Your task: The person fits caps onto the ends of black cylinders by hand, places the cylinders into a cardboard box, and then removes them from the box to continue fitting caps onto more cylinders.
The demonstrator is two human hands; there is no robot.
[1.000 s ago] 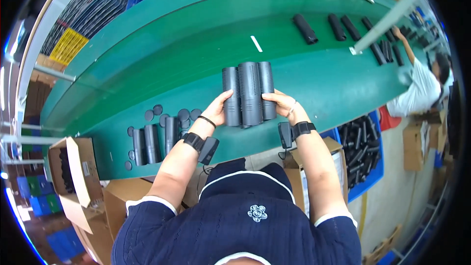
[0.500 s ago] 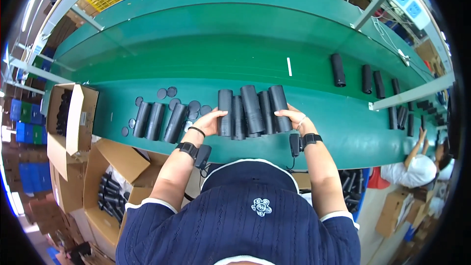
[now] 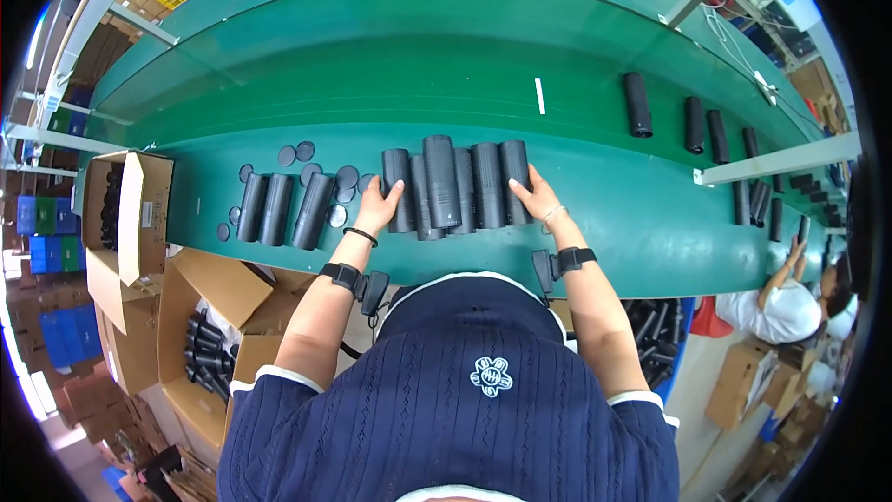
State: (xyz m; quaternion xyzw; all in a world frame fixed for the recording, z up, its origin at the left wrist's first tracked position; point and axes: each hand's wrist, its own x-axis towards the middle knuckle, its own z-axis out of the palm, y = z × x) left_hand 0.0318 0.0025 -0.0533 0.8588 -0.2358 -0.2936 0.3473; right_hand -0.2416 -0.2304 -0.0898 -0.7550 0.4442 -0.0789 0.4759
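Tubes [image 3: 440, 181] have spread wider since a second ago, now a row on the worktop [image 3: 618, 223] — left hand [image 3: 374, 208] and right hand [image 3: 539, 198] holding its two ends — with caps [image 3: 347, 178] lying further left.

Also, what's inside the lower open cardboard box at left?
Black parts and something pale show in the box; anything beneath them is covered, so can't tell.

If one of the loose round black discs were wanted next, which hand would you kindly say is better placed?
Probably the left hand: it is nearer the black discs, while the right hand is at the far end of the black cylinder cluster.
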